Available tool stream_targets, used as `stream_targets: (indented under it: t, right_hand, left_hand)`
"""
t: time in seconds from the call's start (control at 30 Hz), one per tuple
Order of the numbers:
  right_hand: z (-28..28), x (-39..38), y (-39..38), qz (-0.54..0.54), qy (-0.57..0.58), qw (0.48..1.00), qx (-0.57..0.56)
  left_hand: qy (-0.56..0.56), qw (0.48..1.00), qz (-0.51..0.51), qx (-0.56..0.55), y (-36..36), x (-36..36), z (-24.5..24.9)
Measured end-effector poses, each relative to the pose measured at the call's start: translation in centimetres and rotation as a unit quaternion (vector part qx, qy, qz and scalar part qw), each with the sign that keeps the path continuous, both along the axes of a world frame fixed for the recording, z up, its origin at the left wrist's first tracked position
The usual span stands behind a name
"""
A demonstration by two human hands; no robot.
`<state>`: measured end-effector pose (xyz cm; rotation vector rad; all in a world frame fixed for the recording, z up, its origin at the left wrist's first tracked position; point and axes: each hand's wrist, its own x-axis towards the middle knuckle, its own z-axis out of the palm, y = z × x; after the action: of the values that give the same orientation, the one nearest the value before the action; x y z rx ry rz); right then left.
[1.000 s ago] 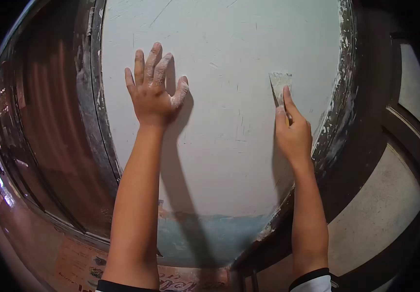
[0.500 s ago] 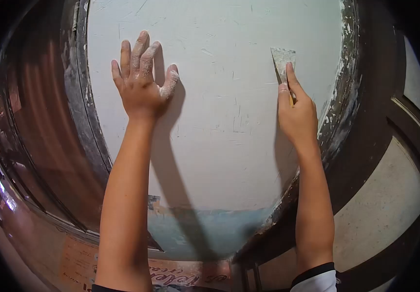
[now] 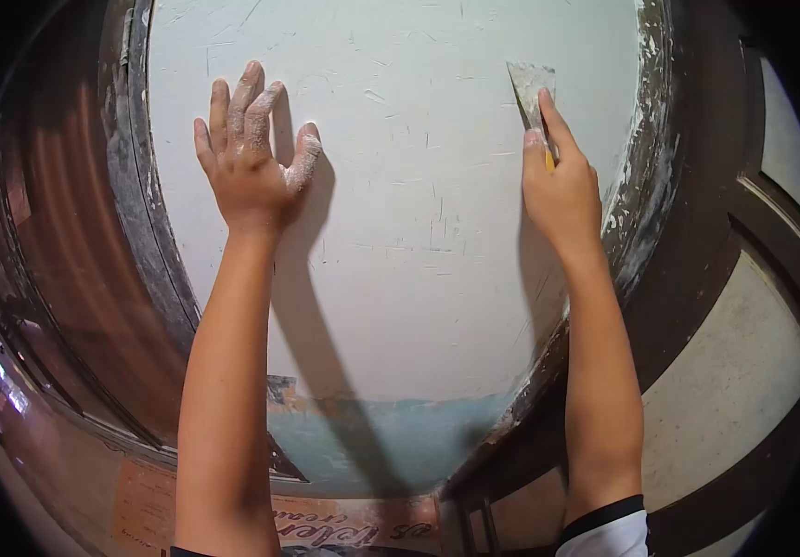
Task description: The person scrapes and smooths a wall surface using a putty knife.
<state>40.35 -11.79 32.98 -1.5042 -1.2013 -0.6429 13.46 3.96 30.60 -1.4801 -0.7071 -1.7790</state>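
In front of me is a pale wall panel (image 3: 391, 306) marked with many short scratches and nicks. My left hand (image 3: 253, 172) rests on its upper left part with fingers spread; white powder coats the thumb and some fingers. On the right, my right hand (image 3: 562, 190) grips a putty knife (image 3: 534, 88) by its yellow handle, index finger laid along the blade. The blade is smeared with whitish material and points up, its edge at or very close to the panel. Most of the handle is hidden in my hand.
A dark, worn frame (image 3: 646, 167) with flaking white paint borders the panel on the right, and another dark post (image 3: 135, 186) on the left. Below is a bluish-green unpainted band (image 3: 372, 441). Printed cardboard (image 3: 354, 524) lies at the bottom. Dark-framed pale panels (image 3: 734, 371) stand at right.
The putty knife and my right hand have moved slightly upward. My left hand stays spread on the panel; the whole view has shifted a little.
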Motion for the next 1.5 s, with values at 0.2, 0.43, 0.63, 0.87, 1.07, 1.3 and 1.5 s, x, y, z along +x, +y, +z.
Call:
stream_targets:
  t: [0.2,0.43,0.63,0.87,1.07,1.3,1.5]
  right_hand:
    - [-5.3,-0.8,-1.0,-0.011,-0.007,0.997,-0.082]
    - [-0.7,1.4,0.6,-0.051,-0.04,0.998,-0.021]
    - [-4.2,3.7,-0.4,-0.011,-0.041,0.999,0.009]
    - [-0.9,6.2,0.3,0.038,-0.095,0.987,0.121]
    - [-2.2,5.9,-0.8,0.051,-0.011,0.997,0.062]
    - [-0.6,3.5,-3.0,-0.029,0.002,0.997,-0.067]
    - [0.6,4.4,-1.8,-0.033,-0.031,0.999,-0.007]
  left_hand:
    - [-0.005,1.0,0.003,0.004,0.2,-0.2,-0.2]
    - [0.009,1.0,-0.003,0.006,0.2,-0.3,0.0]
    - [0.008,1.0,0.004,0.0,-0.1,-0.3,0.1]
    - [0.008,1.0,0.014,0.001,0.1,-0.2,-0.1]
    - [0.009,1.0,0.004,-0.003,0.1,-0.2,-0.1]
    - [0.006,1.0,0.01,0.004,0.2,-0.2,0.1]
    - [0.011,1.0,0.01,0.008,0.3,-0.3,0.1]
